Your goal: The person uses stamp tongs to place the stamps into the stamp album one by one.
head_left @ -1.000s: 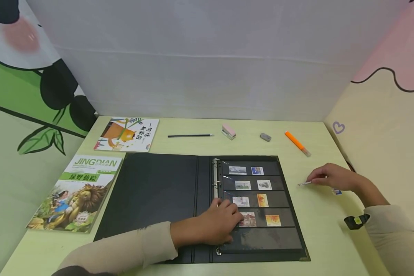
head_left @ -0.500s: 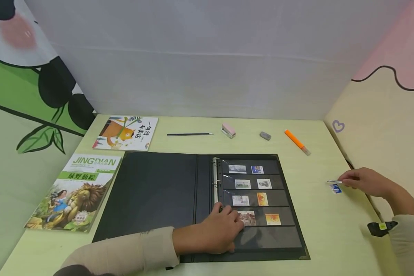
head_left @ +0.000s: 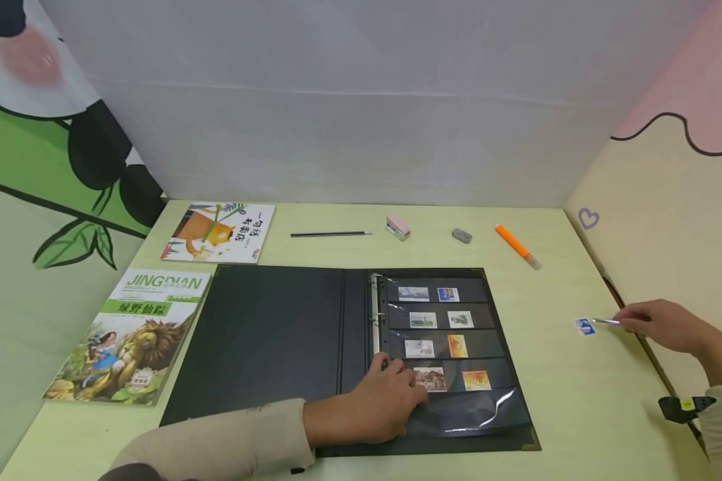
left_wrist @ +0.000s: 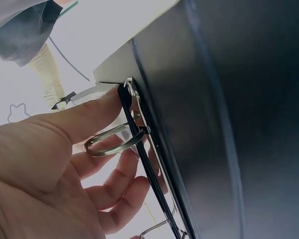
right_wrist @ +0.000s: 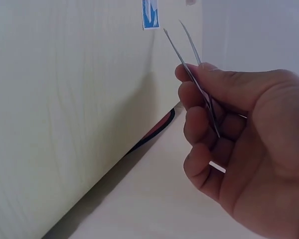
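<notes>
An open black stamp album (head_left: 277,334) lies on the table, its ringed pocket page (head_left: 493,414) at right holding several stamps. My left hand (head_left: 376,407) is at that page's ring side. In the left wrist view, its thumb and curled fingers grip the page's edge around a metal ring (left_wrist: 114,148); part of this contact is hidden. My right hand (head_left: 668,324) pinches metal tweezers (right_wrist: 173,45), whose tips stand apart with nothing between them. A blue-and-white stamp (head_left: 585,327) lies flat on the table just left of the tweezers' tips.
Two picture books (head_left: 219,234) lie at the left. Along the back are a thin dark pen-like stick (head_left: 331,234), a pink stapler (head_left: 398,227), a grey eraser (head_left: 462,235) and an orange marker (head_left: 517,246). Walls border the table's back and sides.
My right hand has moved right with the tweezers, leaving the blue stamp uncovered on the table. My left hand has slid slightly toward me, and the page's bottom pocket now shows a curved glare.
</notes>
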`<control>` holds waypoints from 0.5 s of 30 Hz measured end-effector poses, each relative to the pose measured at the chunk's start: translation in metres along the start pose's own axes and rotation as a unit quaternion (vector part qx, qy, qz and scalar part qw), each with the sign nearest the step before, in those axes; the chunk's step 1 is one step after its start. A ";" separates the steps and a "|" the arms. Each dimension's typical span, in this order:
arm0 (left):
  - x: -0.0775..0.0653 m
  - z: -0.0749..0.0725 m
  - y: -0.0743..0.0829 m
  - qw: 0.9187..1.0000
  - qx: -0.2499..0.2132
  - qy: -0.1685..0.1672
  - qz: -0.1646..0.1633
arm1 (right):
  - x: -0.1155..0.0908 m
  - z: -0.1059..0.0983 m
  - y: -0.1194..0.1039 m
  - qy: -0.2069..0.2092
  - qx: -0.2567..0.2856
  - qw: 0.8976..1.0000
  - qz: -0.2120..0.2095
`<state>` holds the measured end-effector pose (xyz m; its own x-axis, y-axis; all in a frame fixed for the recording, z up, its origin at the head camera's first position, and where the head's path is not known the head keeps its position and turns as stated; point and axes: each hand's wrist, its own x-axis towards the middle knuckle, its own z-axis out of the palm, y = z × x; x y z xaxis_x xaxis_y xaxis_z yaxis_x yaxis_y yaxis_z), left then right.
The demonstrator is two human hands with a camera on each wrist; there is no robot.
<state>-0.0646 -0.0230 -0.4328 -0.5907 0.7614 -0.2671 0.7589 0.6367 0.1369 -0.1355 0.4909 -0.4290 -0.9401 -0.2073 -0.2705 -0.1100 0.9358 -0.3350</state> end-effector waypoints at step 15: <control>0.005 -0.005 -0.003 1.000 -0.020 -0.020 -0.012 | 0.004 0.013 0.005 -0.002 0.012 1.000 0.006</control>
<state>-0.0710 -0.0210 -0.4297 -0.5972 0.7404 -0.3084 0.7321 0.6602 0.1675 -0.1353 0.4909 -0.4438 -0.9397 -0.1984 -0.2787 -0.0917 0.9309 -0.3535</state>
